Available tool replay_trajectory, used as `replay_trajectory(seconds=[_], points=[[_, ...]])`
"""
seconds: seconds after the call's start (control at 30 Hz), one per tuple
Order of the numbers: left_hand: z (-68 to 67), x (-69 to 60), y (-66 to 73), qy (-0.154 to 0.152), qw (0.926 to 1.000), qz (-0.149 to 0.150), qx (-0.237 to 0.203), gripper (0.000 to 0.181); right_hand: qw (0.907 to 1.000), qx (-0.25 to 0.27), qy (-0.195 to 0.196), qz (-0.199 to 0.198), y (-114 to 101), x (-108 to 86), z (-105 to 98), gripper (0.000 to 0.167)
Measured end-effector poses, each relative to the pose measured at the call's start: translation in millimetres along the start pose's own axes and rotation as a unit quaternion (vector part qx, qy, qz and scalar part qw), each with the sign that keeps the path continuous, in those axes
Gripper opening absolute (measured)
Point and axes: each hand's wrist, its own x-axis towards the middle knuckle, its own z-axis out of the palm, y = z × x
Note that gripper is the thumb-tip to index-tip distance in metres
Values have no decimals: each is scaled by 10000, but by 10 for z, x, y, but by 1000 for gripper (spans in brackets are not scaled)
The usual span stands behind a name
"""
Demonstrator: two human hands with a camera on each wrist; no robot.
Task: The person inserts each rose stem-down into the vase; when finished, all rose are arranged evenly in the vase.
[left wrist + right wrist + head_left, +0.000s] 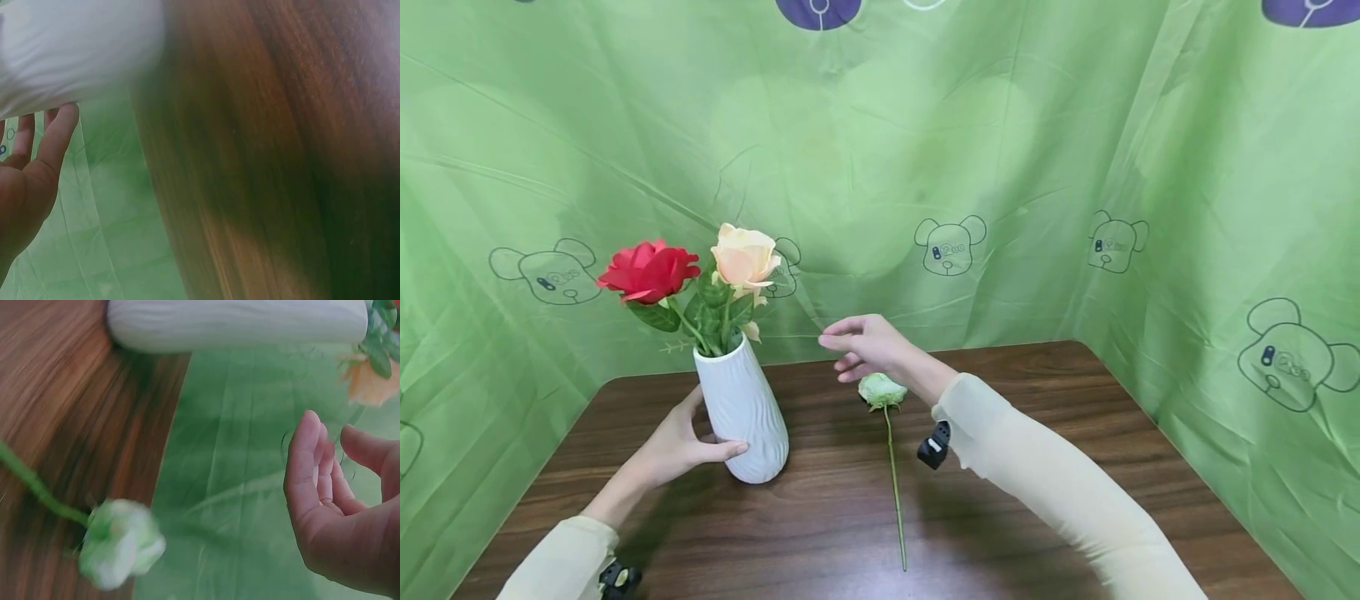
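Note:
A white ribbed vase (747,417) stands on the left part of the table, with a red rose (649,272) and a peach rose (745,257) in it. My left hand (673,442) grips the vase low on its left side, the thumb across its front. In the left wrist view, fingertips (70,115) touch the vase wall (81,50). My right hand (872,346) is in the air right of the vase, fingers loosely bent around nothing. Below it a pale green rose (882,390) lies on the table, its bare stem pointing toward me.
The dark wooden table (1000,533) has green curtains (880,150) with bear drawings behind it and along its sides. Black straps with small devices sit at both wrists, such as the right wrist device (934,446).

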Motion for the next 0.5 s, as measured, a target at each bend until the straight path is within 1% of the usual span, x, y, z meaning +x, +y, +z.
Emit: replay_trajectory(seconds=[0.13,0.23,0.4,0.5], points=[[19,4,11,65,9999,59,77,93,9996,-129,146,210,149,-76,-246,39],[30,8,17,114,9998,78,114,92,9989,-221,136,397,282,-119,-382,38],[29,-1,19,122,9999,28,84,90,9972,-260,20,702,499,-161,-552,36],[24,-11,17,128,9999,30,108,90,9966,-236,-9,792,566,-188,-611,39]])
